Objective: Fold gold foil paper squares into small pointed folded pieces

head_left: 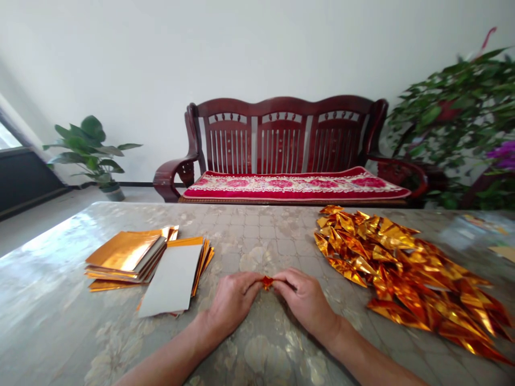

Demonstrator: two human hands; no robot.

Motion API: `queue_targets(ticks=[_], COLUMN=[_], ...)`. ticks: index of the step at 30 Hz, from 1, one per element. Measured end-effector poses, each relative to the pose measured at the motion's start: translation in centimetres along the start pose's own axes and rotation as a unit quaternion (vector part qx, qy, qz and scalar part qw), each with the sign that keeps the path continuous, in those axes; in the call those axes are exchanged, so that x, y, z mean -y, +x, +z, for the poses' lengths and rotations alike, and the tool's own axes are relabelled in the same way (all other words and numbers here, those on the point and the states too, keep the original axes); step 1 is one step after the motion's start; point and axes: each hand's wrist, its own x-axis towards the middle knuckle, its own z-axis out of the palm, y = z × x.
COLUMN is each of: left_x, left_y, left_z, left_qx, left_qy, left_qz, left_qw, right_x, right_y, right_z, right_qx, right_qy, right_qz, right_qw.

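Observation:
Between my two hands, just above the table, is a small piece of folded gold foil paper (266, 282). My left hand (233, 295) pinches its left end between thumb and fingers. Its right end is pinched the same way by my right hand (308, 300). Only the short middle of the foil shows; the fingertips cover both ends. To the left lie a stack of flat gold foil sheets (123, 251) and a second stack with a grey-white sheet (172, 276) on top. A large heap of folded gold foil pieces (402, 268) spreads out on the right.
A patterned table cover (257, 343) lies under everything. At the table's right edge is a clear plastic bag (475, 231). Beyond the table stands a dark red wooden bench (281, 145) with a red floral cushion (293, 184). Potted plants (90, 147) stand on both sides.

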Motion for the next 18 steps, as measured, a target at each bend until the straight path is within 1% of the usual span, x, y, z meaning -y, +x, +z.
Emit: queue_targets(ticks=[4,9,13,18], left_x=[0.05,-0.21,0.05,0.63], left_y=[-0.34,-0.47,-0.38,-0.29], left_z=[-0.03,0.03,0.10,0.13], left_qx=[0.002,0.028,0.031,0.025], left_qy=[0.074,0.148,0.155,0.133], left_qz=[0.035,0.056,0.062,0.076], left_qw=[0.997,0.987,0.985,0.988], right_x=[-0.01,0.25,0.48,0.62], right_y=[-0.07,-0.03,0.03,0.00], right_z=[0.22,0.31,0.24,0.29], right_qx=[-0.001,-0.002,0.012,0.020], right_qy=[0.016,0.033,0.038,0.026], right_qz=[0.021,0.036,0.044,0.040], right_qw=[1.000,0.999,0.998,0.999])
